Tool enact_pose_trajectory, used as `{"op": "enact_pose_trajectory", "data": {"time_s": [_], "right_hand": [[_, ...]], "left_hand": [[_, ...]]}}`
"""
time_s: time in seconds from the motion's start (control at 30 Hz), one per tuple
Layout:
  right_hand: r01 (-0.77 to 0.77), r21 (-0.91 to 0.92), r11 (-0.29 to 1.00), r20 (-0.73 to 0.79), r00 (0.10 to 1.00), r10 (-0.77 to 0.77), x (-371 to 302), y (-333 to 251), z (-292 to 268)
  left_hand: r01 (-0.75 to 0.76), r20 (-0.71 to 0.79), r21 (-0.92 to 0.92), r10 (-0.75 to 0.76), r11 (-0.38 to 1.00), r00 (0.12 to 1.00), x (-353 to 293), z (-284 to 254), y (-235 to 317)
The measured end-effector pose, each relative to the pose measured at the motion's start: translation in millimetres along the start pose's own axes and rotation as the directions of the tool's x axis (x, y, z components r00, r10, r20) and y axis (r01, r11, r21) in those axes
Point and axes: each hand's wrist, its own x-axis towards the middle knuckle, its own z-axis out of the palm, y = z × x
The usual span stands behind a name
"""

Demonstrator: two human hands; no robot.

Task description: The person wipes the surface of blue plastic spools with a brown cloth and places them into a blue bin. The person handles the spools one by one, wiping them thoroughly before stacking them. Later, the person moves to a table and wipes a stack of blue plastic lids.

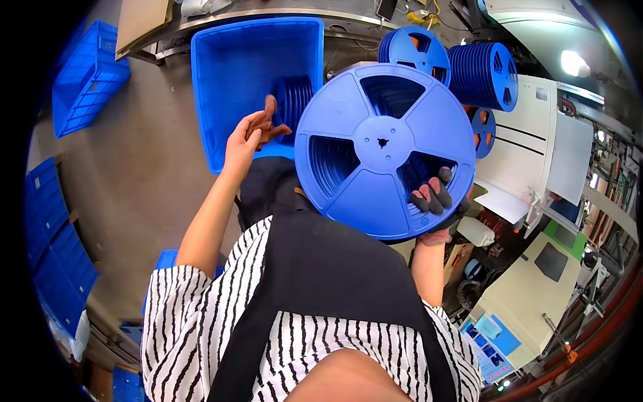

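A thick stack of blue plastic reels (345, 204) is held up in front of my chest, its round face with three cut-out windows turned toward me. My right hand (437, 195), in a pink glove with dark grey fingertips, grips the stack at its lower right, fingers hooked through a window. To the left of the stack, my left hand (258, 130) hovers with fingers spread and nothing visible in it; its fingers look brown. Below that hand is a large blue bin (201, 100), where more blue reels (293, 97) stand on edge, partly hidden behind the held stack.
Behind the held stack are two more stacks of blue reels (482, 74) (418, 50). A metal workbench (248, 12) runs along the far side. Blue crates (94, 80) stand at the far left. White machinery (529, 127) fills the right side.
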Motion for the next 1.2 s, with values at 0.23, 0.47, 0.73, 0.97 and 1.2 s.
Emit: {"op": "enact_pose_trajectory", "data": {"time_s": [0.23, 0.47, 0.73, 0.97, 1.2], "right_hand": [[-0.066, -0.215, 0.974, 0.043, 0.996, 0.077, 9.1, 22.7, 18.0], [-0.159, -0.199, 0.967, 0.017, 0.986, 0.166, 13.3, 25.6, 15.8], [-0.1, -0.165, 0.981, -0.02, 0.995, 0.098, 30.1, 24.7, 27.6], [-0.056, -0.196, 0.979, -0.108, 0.994, 0.035, 57.2, 20.9, 30.9], [-0.051, -0.42, 0.906, -0.456, 0.875, -0.162, 67.5, 27.6, 44.2]], "left_hand": [[-0.472, 0.307, 0.315, 0.383, 0.823, 0.871, -26.1, 90.6, 78.1], [-0.713, 0.487, 0.38, 0.528, 0.589, 0.696, -28.0, 107.8, 87.3], [-0.776, 0.588, 0.396, 0.513, 0.491, 0.625, -44.3, -2.2, 45.9], [-0.845, 0.789, 0.501, 0.302, 0.187, 0.535, -46.5, 19.7, 44.7], [-0.803, 0.624, 0.518, 0.512, 0.295, 0.59, -60.7, -11.9, 58.6]]}}
